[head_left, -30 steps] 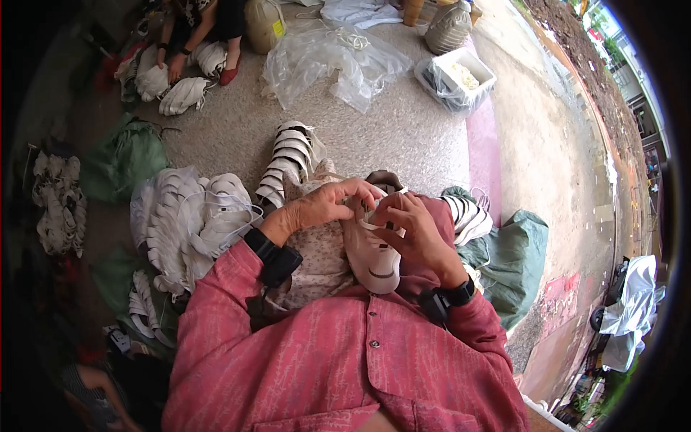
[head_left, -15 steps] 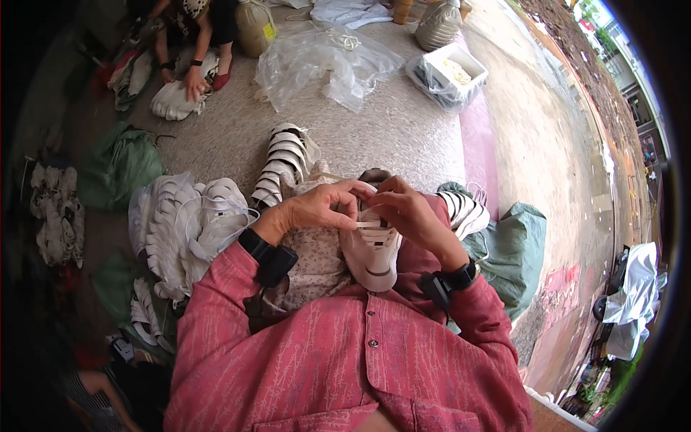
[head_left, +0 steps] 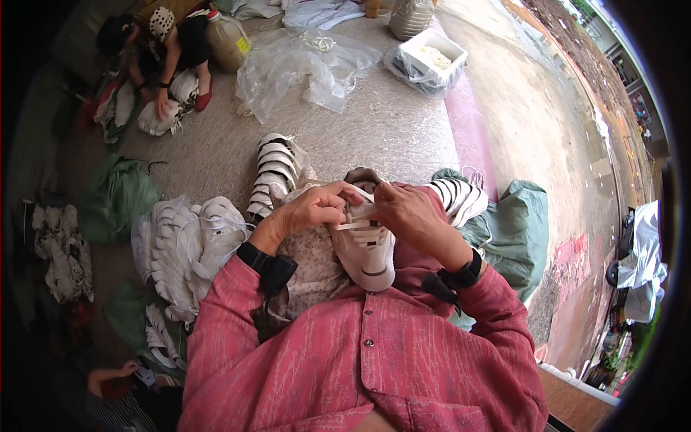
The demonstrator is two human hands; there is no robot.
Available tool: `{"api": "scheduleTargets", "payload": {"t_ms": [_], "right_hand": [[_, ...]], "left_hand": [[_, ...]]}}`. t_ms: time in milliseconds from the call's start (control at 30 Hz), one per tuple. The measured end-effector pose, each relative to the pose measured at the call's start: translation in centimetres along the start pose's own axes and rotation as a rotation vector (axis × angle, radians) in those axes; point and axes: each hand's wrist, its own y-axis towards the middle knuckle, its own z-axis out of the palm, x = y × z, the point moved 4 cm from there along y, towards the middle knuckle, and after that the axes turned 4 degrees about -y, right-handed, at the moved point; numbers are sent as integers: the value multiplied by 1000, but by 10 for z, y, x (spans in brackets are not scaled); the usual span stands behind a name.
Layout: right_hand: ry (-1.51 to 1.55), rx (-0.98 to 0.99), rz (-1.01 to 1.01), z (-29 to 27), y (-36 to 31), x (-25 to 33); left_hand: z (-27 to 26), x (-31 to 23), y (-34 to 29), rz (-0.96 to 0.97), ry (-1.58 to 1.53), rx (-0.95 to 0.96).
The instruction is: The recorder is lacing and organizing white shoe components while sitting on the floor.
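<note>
A white sneaker (head_left: 365, 261) lies in my lap with its toe toward me and its brown-lined opening facing away. White shoelace (head_left: 355, 226) crosses the upper part of its tongue. My left hand (head_left: 315, 210) is closed in a pinch at the left side of the lacing, with lace running from its fingertips. On the other side, my right hand (head_left: 412, 214) is closed over the eyelet edge, its fingertips pressed together at the lace. The back of the right hand hides part of the shoe's side and the lace end.
Nested white shoe uppers (head_left: 173, 241) lie at my left, and a striped stack (head_left: 273, 169) stands ahead. More uppers (head_left: 461, 200) rest against a green sack (head_left: 515, 223) at my right. Farther off are clear plastic sheeting (head_left: 309, 72), a white box (head_left: 432, 61) and a co-worker's hand (head_left: 167, 108) on shoe uppers.
My left hand has closed its fingers more tightly on the lace. My right hand has turned, its back now facing up. The view has shifted slightly; the co-worker's hand has moved over the uppers.
</note>
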Motion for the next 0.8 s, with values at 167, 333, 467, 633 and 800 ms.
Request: {"api": "scheduleTargets", "payload": {"t_ms": [167,333,467,633,800], "right_hand": [[163,9,185,-13,-12,-31],[134,-46,179,-26,-37,-52],[-106,-53,281,-29,-53,-65],[-216,-393,459,-33,-63,-68],[691,-549,719,-17,-68,-70]], "left_hand": [[3,1,-5,-3,-41,-75],[6,1,-13,52,-35,-100],[8,1,-10,59,-29,-148],[12,-2,2,-91,-99,-208],[20,-25,34,161,721,-207]]}}
